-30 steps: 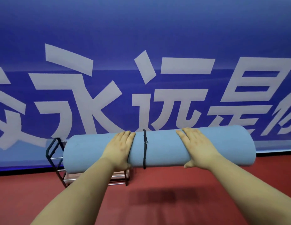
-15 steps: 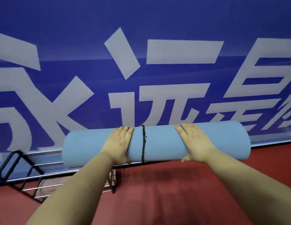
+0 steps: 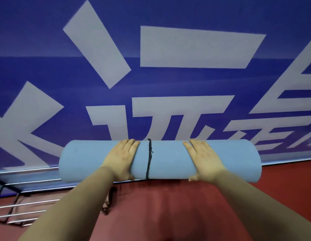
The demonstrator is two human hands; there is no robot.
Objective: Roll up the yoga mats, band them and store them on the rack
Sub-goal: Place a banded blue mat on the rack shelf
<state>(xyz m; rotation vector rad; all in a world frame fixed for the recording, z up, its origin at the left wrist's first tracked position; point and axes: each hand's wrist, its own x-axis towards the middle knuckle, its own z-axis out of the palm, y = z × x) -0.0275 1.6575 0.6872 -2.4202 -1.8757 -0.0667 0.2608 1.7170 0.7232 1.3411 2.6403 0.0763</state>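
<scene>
A rolled light-blue yoga mat lies level in the air in front of me, with a black band tied round its middle. My left hand grips the roll just left of the band, fingers over the top and thumb underneath. My right hand grips it to the right of the band the same way. The metal rack, black frame with silver bars, stands low at the left against the wall, below and left of the mat.
A blue banner with large white characters covers the wall straight ahead. The floor is red. The rack's right end post shows just under my left forearm.
I have come closer to the wall; the banner looms larger and the rack has slid to the lower left of the view. Both hands keep the same grip on the mat.
</scene>
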